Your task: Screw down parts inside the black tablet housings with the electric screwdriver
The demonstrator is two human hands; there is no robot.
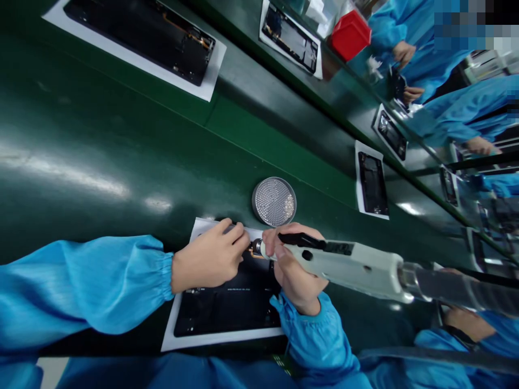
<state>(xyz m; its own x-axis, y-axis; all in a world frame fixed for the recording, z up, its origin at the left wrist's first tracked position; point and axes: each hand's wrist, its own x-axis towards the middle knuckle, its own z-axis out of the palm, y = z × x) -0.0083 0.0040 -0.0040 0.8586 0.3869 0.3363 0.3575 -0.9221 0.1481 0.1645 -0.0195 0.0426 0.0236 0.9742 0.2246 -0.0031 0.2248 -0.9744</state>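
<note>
In the head view, my right hand (298, 275) is wrapped round a pale electric screwdriver (357, 267) with a black lever. The screwdriver lies nearly level across the picture, its metal nose pointing left over the black tablet housing (227, 313). That housing rests on a white sheet (203, 341) in front of me. My left hand (213, 256) is over the upper part of the housing, fingers curled down close to the screwdriver's nose; whatever they pinch is hidden. Just beyond both hands sits a round dimpled screw tray (271, 202), with small light pieces along its right side.
A second tablet housing (150, 38) lies on white paper at the upper left. More units, including a black one (373, 182), are spread along the green bench (121, 129). A red bin (351, 35) stands at the back, where co-workers in blue sleeves (430, 48) handle parts.
</note>
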